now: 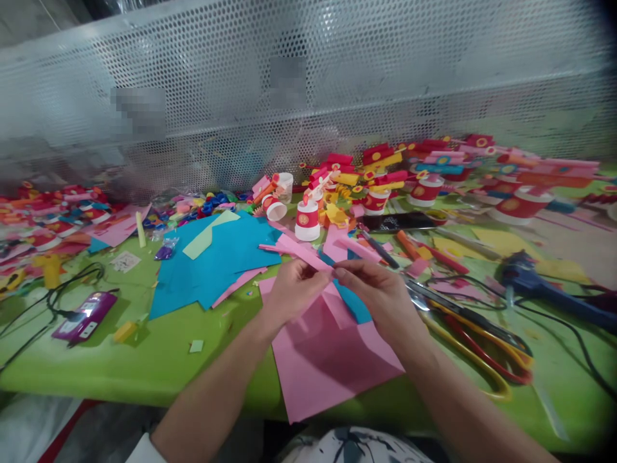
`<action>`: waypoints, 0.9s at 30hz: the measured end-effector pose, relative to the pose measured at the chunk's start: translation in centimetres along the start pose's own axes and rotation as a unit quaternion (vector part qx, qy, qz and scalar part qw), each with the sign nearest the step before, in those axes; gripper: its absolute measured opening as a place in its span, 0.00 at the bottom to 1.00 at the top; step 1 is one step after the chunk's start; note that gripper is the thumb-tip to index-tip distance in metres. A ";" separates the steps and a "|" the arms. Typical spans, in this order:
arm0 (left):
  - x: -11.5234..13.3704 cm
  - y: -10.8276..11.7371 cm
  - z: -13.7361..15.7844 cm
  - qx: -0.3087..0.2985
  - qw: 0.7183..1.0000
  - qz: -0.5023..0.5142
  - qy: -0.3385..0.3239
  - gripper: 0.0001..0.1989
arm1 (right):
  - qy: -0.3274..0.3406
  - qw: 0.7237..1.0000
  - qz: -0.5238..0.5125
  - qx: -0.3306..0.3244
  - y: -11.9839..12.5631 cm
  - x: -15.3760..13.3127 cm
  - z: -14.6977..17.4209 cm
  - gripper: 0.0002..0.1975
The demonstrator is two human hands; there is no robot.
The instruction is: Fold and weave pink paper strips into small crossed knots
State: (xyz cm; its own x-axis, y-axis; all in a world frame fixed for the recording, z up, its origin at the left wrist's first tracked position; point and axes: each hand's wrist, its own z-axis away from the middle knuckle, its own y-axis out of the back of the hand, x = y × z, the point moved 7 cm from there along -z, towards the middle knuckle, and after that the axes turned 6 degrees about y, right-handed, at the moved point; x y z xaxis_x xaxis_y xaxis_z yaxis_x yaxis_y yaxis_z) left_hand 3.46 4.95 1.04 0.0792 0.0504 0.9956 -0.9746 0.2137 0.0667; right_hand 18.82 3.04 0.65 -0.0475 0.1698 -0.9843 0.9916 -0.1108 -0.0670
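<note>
A pink paper strip (301, 251) is pinched between my two hands over the middle of the table. My left hand (299, 289) has thumb and fingers closed on it. Opposite, my right hand (373, 289) pinches near the strip's end, fingertips almost touching the left thumb. Beneath both hands lies a large pink sheet (332, 370), with a blue piece (354, 302) partly under the right hand. Just beyond stands a white paper cup with a red band (307, 218). Scissors with yellow and red handles (475, 341) rest right of my right hand.
Blue sheets (216, 263) with a light green scrap (209, 235) lie left. A purple device with a cable (85, 316) sits further left. A blue glue gun (554, 289) is at the right. Several decorated cups (427, 190) line the back before a perforated metal screen (337, 64).
</note>
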 end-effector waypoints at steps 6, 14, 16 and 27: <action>0.8 0.4 0.2 -0.011 0.991 -0.129 -0.041 0.07 | 0.008 0.999 0.017 -0.031 -0.2 -0.1 -0.1 0.13; 1.0 0.4 0.2 -0.019 0.997 -0.028 -0.071 0.07 | 0.003 1.000 -0.010 -0.012 0.0 0.5 0.0 0.10; 1.2 0.4 0.3 -0.012 0.997 -0.002 -0.076 0.07 | -0.012 0.999 -0.038 -0.008 0.0 0.9 0.1 0.09; 2.5 0.4 1.2 0.032 0.980 -0.117 -0.159 0.07 | -0.070 0.989 -0.130 -0.009 -0.5 1.2 0.4 0.10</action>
State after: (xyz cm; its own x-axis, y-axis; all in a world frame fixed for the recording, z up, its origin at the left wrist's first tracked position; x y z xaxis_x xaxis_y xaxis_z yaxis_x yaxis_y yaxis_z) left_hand 3.03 4.02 3.67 0.2422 -0.3003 0.9226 -0.9498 0.1205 0.2886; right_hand 18.19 2.87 -0.51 -0.3165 0.0523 -0.9472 0.9455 -0.0628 -0.3194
